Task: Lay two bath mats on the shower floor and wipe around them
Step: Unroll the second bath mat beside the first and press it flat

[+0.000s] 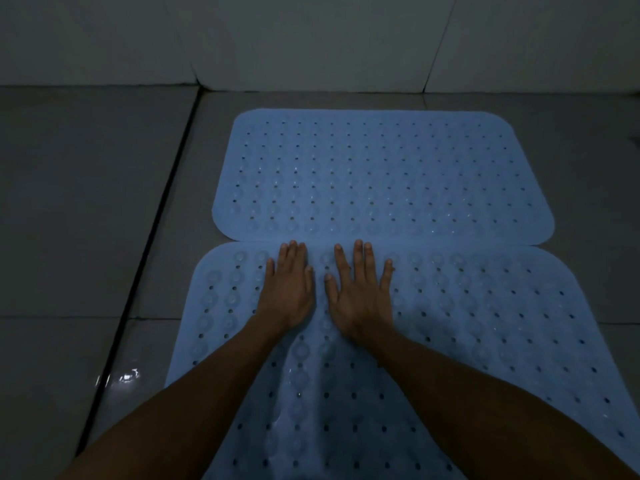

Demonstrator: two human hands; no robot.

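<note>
1. Blue rubber made up both bath mats, each dotted with rows of small holes and round suction-cup bumps.
2. The far mat (381, 174) lay flat on the grey tiled shower floor (86, 202), its far edge near the foot of the pale wall (311, 39).
3. The near mat (485, 323) lay just in front of it, their long edges touching or slightly overlapping along one seam; which mat sat on top could not be told.
4. The near mat ran out of view at the bottom and showed a raised ripple between the forearms.
5. The left hand (289, 289) rested palm-down on the near mat close to the seam, its fingers (292, 252) straight and held close together, holding nothing.
6. The right hand (360, 292) lay palm-down just beside it, fingers spread wider, with the longest fingertips reaching the seam, also holding nothing.
7. The two hands were near each other but apart, thumbs pointing inward.
8. A dark grout line (152, 244) ran along the floor to the left of the mats, and a wet glint (128, 375) showed on the tile beside the near mat's left edge.
</note>
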